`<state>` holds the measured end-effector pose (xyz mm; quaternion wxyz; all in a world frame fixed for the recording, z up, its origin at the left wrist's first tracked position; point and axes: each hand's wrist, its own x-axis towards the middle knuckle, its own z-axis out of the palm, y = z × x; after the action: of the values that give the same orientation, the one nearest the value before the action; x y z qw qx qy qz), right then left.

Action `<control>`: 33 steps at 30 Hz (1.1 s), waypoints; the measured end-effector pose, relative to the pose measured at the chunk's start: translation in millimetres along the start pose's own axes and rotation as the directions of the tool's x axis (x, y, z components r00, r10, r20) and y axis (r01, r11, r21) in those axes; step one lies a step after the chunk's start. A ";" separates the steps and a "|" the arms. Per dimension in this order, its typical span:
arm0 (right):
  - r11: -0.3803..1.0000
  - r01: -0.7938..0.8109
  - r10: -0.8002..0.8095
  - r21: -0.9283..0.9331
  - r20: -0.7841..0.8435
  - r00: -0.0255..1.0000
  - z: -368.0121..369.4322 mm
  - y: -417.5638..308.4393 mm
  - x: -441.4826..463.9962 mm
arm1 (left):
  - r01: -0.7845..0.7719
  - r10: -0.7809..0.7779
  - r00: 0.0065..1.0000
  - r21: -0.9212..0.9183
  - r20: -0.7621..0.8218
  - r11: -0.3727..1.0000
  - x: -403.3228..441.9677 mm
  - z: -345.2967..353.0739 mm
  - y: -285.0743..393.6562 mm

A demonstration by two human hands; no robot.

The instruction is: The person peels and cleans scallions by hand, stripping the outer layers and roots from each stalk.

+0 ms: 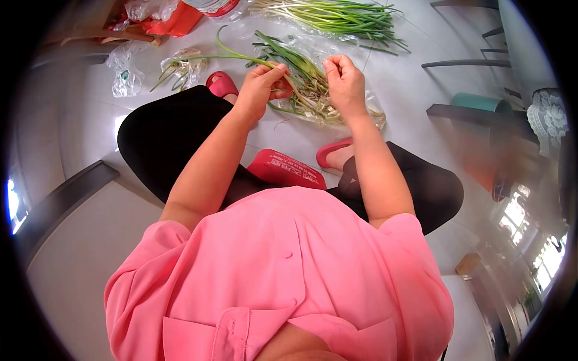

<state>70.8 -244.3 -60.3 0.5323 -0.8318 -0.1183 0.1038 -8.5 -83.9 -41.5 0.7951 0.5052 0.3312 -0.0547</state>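
Observation:
My left hand (pixel 263 89) is closed around a long scallion (pixel 244 57), whose curved green leaf reaches up and to the left. Thumb and fingers of my right hand (pixel 345 82) are pinched together, a short way right of that stalk. What they hold, if anything, is too small to make out. Between and beyond my hands, a heap of untrimmed scallions (pixel 295 63) with pale, dry-looking root ends lies on a clear plastic bag (pixel 376 111) on the floor. Partly behind my left hand, some of the heap is hidden.
A bundle of cleaned-looking scallions (pixel 352 19) lies at the top. Left of the heap are loose scraps (pixel 183 65) on plastic and a crumpled clear bag (pixel 126 69). A red bag (pixel 174 21) sits at upper left. Dark metal legs (pixel 466 63) stand on the right.

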 end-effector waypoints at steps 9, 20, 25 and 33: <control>0.912 0.073 0.053 -0.404 0.293 0.955 2.7 61.8 -10.0 | -0.026 0.024 0.998 -0.044 -0.056 0.999 6.9 -11.6 10.9; 0.852 -0.017 0.213 -0.523 0.317 0.924 5.3 67.4 -19.9 | -0.032 0.029 0.999 -0.082 -0.046 0.996 11.6 -20.1 15.6; 0.987 -0.053 0.106 -0.153 0.364 0.925 11.4 49.3 -13.0 | -0.085 0.074 0.991 -0.098 -0.115 0.992 17.3 -19.5 13.4; 0.986 -0.071 0.009 0.149 0.378 0.926 24.4 1.7 -23.9 | -0.120 0.104 0.956 -0.044 -0.274 0.992 16.7 -12.4 20.3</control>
<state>40.9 -231.4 -70.7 0.5626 -0.7533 -0.1922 0.2812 7.1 -59.6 -39.0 0.7589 0.5017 0.4092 0.0700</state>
